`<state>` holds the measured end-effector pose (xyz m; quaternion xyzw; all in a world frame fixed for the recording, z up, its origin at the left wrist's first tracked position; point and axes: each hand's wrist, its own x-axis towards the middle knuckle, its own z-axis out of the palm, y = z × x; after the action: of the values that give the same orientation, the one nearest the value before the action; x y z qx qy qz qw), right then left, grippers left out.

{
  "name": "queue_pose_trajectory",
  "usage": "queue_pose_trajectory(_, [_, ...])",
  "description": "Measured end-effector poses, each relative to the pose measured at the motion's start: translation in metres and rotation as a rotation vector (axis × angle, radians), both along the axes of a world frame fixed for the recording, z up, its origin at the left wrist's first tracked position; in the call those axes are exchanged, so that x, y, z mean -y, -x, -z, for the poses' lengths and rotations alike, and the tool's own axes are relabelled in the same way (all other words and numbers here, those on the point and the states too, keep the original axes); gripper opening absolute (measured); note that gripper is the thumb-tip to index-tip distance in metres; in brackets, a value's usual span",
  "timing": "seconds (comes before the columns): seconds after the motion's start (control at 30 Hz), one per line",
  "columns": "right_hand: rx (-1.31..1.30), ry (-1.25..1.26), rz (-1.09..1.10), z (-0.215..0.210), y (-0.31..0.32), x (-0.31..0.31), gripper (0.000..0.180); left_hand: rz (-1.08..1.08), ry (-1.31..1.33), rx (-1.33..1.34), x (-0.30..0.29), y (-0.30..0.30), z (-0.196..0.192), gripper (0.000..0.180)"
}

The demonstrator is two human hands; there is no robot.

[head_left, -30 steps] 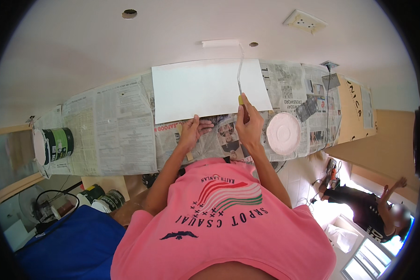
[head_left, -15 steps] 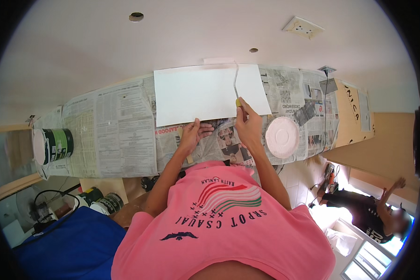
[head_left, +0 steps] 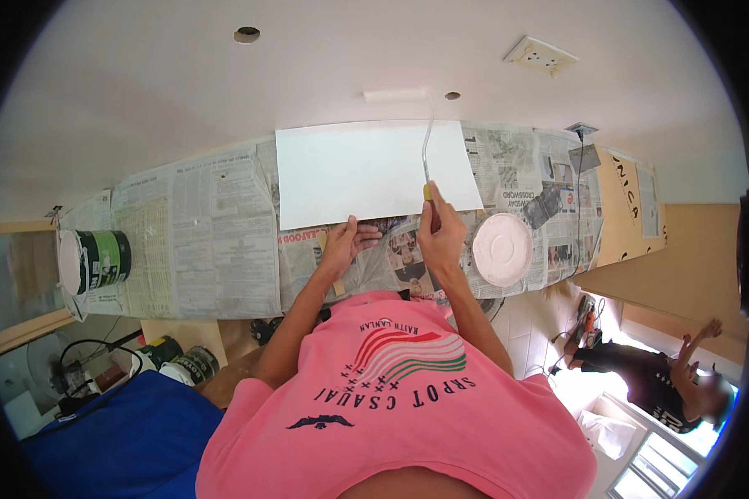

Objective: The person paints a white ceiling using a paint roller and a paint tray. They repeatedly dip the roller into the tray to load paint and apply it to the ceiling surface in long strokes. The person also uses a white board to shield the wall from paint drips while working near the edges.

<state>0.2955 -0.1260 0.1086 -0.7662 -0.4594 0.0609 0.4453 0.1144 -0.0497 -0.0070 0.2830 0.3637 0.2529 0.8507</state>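
Note:
My right hand [head_left: 443, 235] grips the yellow handle of a small paint roller [head_left: 395, 96]. Its bent metal rod reaches up over a white sheet [head_left: 374, 170], and the pale roller head lies against the white wall [head_left: 158, 91], left of a small round hole. The sheet's far edge sits along the foot of the wall. At the sheet's near edge is my left hand [head_left: 347, 247], its thumb touching or almost touching the edge and its other fingers stretched out to the right. Close to the right hand lies a round lid [head_left: 503, 249] smeared with pale pink paint.
Newspaper [head_left: 216, 233] covers the worktop. A paint bucket [head_left: 104, 259] stands at its left end, with more paint cans [head_left: 193, 364] lower down. A socket plate [head_left: 543, 55] is on the wall; a black cable [head_left: 580, 191] runs down at right. Another person [head_left: 649, 374] is at lower right.
The roller has moved up the wall, away from the sheet's far edge, and my right hand has shifted slightly with it. My left hand has hardly moved; the sheet has slid slightly nearer.

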Motion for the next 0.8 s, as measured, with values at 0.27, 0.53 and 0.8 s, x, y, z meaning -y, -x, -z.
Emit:
queue_pose_trajectory(0.27, [0.050,-0.129,-0.014,-0.007,0.005,-0.016,0.044,0.002,-0.012,0.012,0.001,0.000,-0.005,0.050])
queue_pose_trajectory(0.53, [0.116,-0.446,-0.033,-0.089,0.005,-0.065,0.046,0.002,-0.014,0.034,0.002,0.001,-0.006,0.048])
queue_pose_trajectory(0.8, [-0.084,-0.372,-0.072,-0.056,0.022,-0.067,0.046,0.010,-0.001,0.059,0.001,0.002,0.000,0.047])
